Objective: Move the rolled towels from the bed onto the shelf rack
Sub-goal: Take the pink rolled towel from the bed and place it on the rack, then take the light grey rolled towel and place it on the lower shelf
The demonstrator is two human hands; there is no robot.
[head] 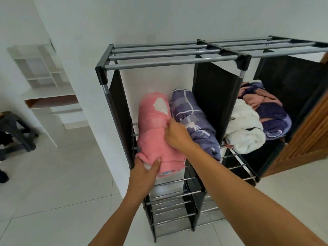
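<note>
Black metal-tube shelf rack w/ fabric dividers (223, 50): left bay holds pink fluffy rolled towel (154, 128) beside purple checked rolled towel (193, 119); right bay holds white fluffy roll (245, 128) touching purple-pink roll (273, 119); pink one prob. light, soft, squashy, best held at ends; left hand (143, 173) grips near end, right hand (177, 135) pinches its top.

Off to the left, a dark plastic stool (16, 132) is standing on the pale glossy floor tiles (58, 183), and behind it a white built-in shelving unit with open cubbies (41, 68) is sitting in the far room, looking soft and blurred. A plain white wall (150, 20) is filling the top of the view, while a brown ribbed wooden door panel (305, 137) is leaning in at the right edge.
</note>
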